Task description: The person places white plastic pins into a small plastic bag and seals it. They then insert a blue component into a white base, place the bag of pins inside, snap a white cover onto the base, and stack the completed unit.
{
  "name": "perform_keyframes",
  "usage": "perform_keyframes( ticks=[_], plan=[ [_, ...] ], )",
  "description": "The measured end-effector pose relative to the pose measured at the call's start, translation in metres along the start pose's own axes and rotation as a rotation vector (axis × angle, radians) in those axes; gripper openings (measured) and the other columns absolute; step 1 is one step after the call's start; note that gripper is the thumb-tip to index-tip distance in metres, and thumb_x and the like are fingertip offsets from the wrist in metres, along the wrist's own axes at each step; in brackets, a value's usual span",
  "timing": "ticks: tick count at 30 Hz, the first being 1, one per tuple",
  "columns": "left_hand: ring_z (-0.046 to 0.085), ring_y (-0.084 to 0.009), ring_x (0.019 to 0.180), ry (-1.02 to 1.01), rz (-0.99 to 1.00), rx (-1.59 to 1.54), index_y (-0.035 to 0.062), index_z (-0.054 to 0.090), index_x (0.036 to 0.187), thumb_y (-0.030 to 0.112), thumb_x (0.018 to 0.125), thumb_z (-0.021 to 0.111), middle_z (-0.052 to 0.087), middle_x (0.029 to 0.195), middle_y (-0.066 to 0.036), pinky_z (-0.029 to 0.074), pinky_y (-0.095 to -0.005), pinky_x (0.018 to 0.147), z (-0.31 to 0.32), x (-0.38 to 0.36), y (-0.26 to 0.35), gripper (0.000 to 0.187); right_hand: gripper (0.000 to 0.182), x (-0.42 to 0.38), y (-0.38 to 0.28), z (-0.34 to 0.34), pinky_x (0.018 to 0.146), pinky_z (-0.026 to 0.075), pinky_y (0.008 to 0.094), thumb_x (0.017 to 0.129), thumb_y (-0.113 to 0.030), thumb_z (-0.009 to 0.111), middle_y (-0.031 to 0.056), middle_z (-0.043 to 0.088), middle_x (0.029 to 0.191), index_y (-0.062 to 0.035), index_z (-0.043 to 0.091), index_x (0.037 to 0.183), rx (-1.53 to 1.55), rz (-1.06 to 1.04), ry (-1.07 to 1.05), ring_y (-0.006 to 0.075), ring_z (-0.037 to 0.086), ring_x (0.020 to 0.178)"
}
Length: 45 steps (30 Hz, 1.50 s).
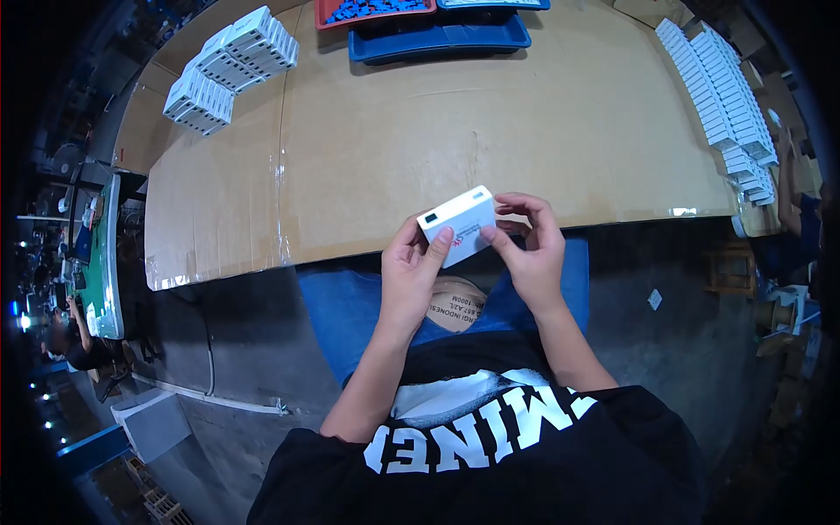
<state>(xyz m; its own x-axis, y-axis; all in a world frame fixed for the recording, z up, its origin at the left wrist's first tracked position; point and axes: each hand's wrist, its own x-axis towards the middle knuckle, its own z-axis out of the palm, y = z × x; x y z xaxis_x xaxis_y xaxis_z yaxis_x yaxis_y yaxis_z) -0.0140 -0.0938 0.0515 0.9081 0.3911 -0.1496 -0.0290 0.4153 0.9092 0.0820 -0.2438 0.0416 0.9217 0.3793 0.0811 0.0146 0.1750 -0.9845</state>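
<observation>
Plastic-looking white box (467,238), squarish and thin with crisp corners, sits at the centre of the frame, tilted between both hands. Its narrow upper side shows a small dark rectangular opening at the left end and a greyish one at the right; the broad face carries a red mark and small print. The left hand (408,262) grasps its left side, thumb flat on the face; the right hand (535,254) grips the right side, thumb tip on the face and fingers curled behind.

Smooth brown cardboard covers the table (376,166), with a glossy tape seam (282,149) running down it left of centre. Its front edge passes behind the hands, and a broad flat stretch separates them from the smooth-walled blue tray (440,42) at top centre. Beside that, a red tray (420,12) holds small blue pieces. Blocky white stacks (236,63) stand at upper left; long ribbed rows (719,96) line the upper right, well apart from the hands.
</observation>
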Motion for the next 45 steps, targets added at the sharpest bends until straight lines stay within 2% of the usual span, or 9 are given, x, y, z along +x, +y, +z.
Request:
perform_keyframes(
  ticks=[2, 6, 10, 15, 17, 21, 28, 36, 45],
  plan=[
    [0.062, -0.0136, 0.117, 0.062, -0.013, -0.008, -0.003, 0.058, 0.135, 0.021, 0.107, 0.063, 0.067, 0.123, -0.01, 0.05, -0.0301, 0.1, -0.002, 0.001, 0.0, 0.038, 0.06, -0.003, 0.0, -0.001, 0.097, 0.056, 0.0353, 0.079, -0.011, 0.09, 0.014, 0.066, 0.128, 0.0006, 0.062, 0.131, -0.346, -0.246, -0.143, 0.0219, 0.066, 0.116],
    [0.064, -0.0162, 0.111, -0.054, -0.098, -0.115, -0.001, 0.047, 0.148, 0.036, 0.112, 0.05, 0.064, 0.127, -0.011, 0.053, -0.0316, 0.1, 0.004, -0.002, 0.008, 0.052, 0.075, -0.009, 0.003, 0.008, 0.102, 0.053, 0.035, 0.074, -0.019, 0.094, 0.019, 0.061, 0.142, -0.0002, 0.061, 0.138, -0.304, -0.102, -0.151, 0.0248, 0.065, 0.122],
    [0.061, -0.0177, 0.118, -0.017, 0.022, 0.151, -0.0006, 0.044, 0.151, 0.026, 0.11, 0.054, 0.057, 0.136, -0.012, 0.05, -0.033, 0.105, -0.004, 0.007, 0.004, 0.051, 0.05, -0.013, 0.006, 0.009, 0.103, 0.05, 0.032, 0.102, -0.017, 0.07, 0.0128, 0.067, 0.132, 0.0046, 0.056, 0.144, 0.014, 0.221, -0.182, 0.0154, 0.062, 0.121],
    [0.063, -0.0168, 0.118, 0.101, 0.019, 0.064, -0.0029, 0.051, 0.144, 0.01, 0.104, 0.065, 0.058, 0.135, -0.015, 0.052, -0.0306, 0.102, 0.003, 0.007, -0.004, 0.045, 0.042, -0.012, 0.004, 0.005, 0.098, 0.051, 0.0285, 0.111, -0.025, 0.055, 0.0087, 0.069, 0.124, 0.0054, 0.058, 0.14, 0.038, 0.138, -0.2, 0.0116, 0.062, 0.112],
    [0.063, -0.0171, 0.118, 0.089, 0.009, 0.032, -0.0044, 0.052, 0.141, 0.009, 0.103, 0.067, 0.061, 0.131, -0.014, 0.052, -0.0307, 0.102, 0.002, 0.006, -0.003, 0.043, 0.041, -0.011, 0.0, 0.003, 0.098, 0.05, 0.0281, 0.112, -0.027, 0.052, 0.007, 0.07, 0.119, 0.0049, 0.06, 0.137, 0.31, 0.32, -0.201, 0.0114, 0.062, 0.11],
    [0.064, -0.0177, 0.118, 0.067, 0.05, -0.028, -0.0069, 0.054, 0.133, 0.004, 0.1, 0.07, 0.066, 0.123, -0.012, 0.053, -0.0311, 0.102, 0.002, 0.007, -0.008, 0.039, 0.043, -0.005, 0.01, -0.001, 0.098, 0.051, 0.0307, 0.11, -0.021, 0.057, 0.0097, 0.066, 0.129, 0.0033, 0.053, 0.145, 0.172, 0.198, -0.19, 0.0137, 0.06, 0.117],
    [0.064, -0.0187, 0.118, 0.078, 0.195, 0.136, -0.0043, 0.056, 0.131, -0.003, 0.094, 0.073, 0.064, 0.125, -0.014, 0.054, -0.0332, 0.103, 0.009, 0.003, -0.017, 0.04, 0.105, -0.008, 0.004, 0.008, 0.116, 0.042, 0.0507, 0.082, -0.027, 0.09, 0.021, 0.04, 0.159, -0.0011, 0.027, 0.162, -0.144, -0.027, -0.173, 0.0314, 0.041, 0.149],
    [0.064, -0.0248, 0.126, -0.157, 0.158, 0.515, 0.0004, 0.053, 0.142, -0.002, 0.09, 0.072, 0.062, 0.137, -0.014, 0.05, -0.0391, 0.109, 0.013, 0.005, -0.018, 0.055, 0.097, 0.02, -0.008, -0.044, 0.12, 0.04, 0.0413, 0.078, -0.018, 0.092, 0.0173, 0.046, 0.152, -0.0015, 0.036, 0.156, -0.215, -0.008, -0.248, 0.0262, 0.048, 0.142],
    [0.06, -0.025, 0.127, -0.14, 0.258, 0.764, -0.001, 0.058, 0.136, 0.006, 0.1, 0.062, 0.064, 0.135, -0.015, 0.043, -0.0383, 0.112, 0.038, 0.039, -0.028, 0.036, 0.082, 0.112, 0.015, -0.252, 0.108, 0.051, 0.038, 0.087, -0.008, 0.083, 0.0093, 0.052, 0.133, -0.004, 0.035, 0.153, -0.2, -0.256, 0.324, 0.0214, 0.062, 0.122]
  ],
)
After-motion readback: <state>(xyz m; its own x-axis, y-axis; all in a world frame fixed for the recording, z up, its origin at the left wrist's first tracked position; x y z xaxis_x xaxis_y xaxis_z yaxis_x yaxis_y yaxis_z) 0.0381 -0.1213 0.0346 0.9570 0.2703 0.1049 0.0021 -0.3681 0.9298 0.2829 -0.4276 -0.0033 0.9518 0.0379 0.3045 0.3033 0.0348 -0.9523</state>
